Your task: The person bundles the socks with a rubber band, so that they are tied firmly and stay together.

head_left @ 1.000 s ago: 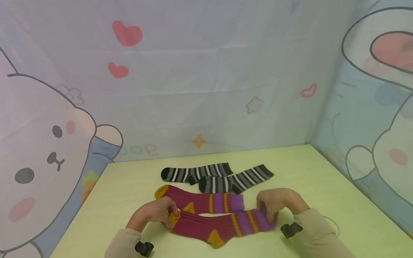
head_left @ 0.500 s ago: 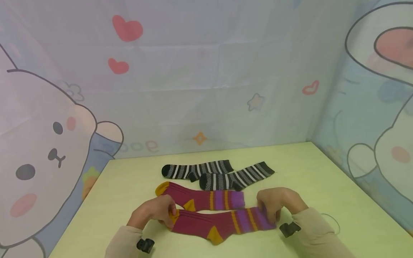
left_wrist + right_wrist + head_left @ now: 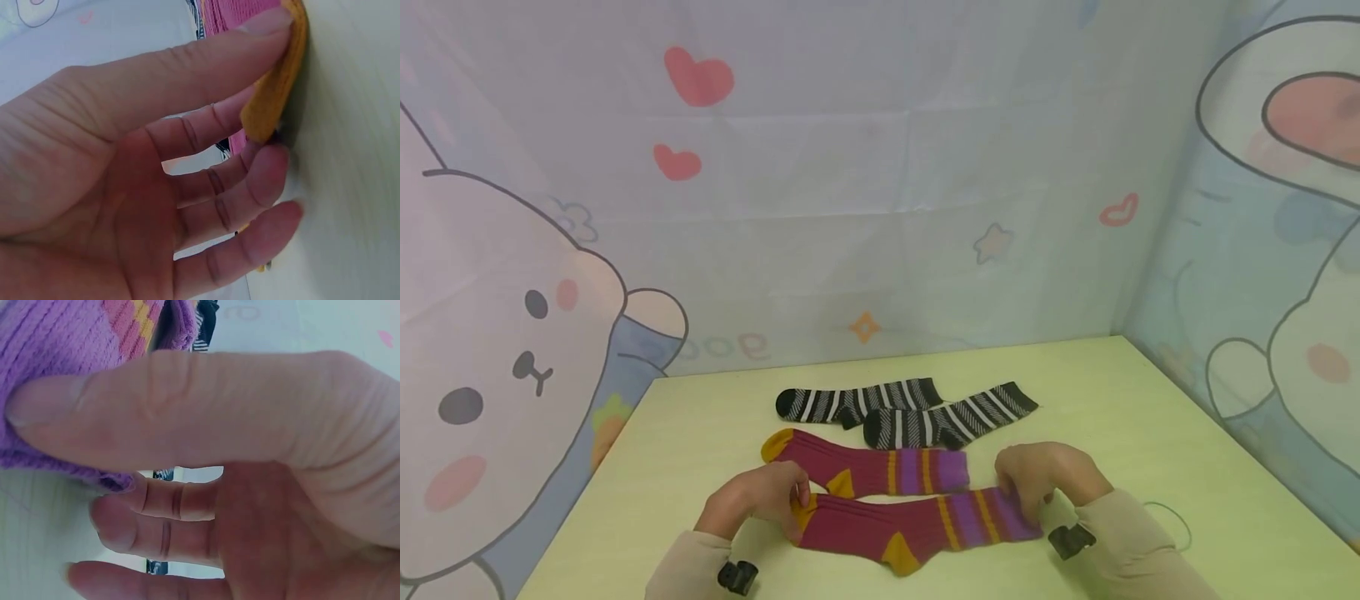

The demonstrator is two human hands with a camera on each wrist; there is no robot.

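A maroon sock [image 3: 865, 527] with yellow toe and heel and a purple-striped cuff lies flat at the front of the table. My left hand [image 3: 758, 497] pinches its yellow toe [image 3: 275, 103] between thumb and forefinger, the other fingers loosely bent. At the other end, my right hand [image 3: 1051, 477] grips the purple cuff [image 3: 53, 353], thumb on top; the fingertips under the fabric are partly hidden. Just behind lies the matching maroon sock [image 3: 857, 468], toe to the left, close along the held one.
Two black-and-white striped socks, one on the left [image 3: 872, 398] and one on the right [image 3: 977, 417], lie partly overlapping farther back on the pale yellow table [image 3: 1150, 433]. A printed cloth backdrop [image 3: 880, 167] stands behind the table and at both sides.
Almost nothing differs: both hands keep hold of the same sock ends. The whole head view shifts slightly up, then back down.
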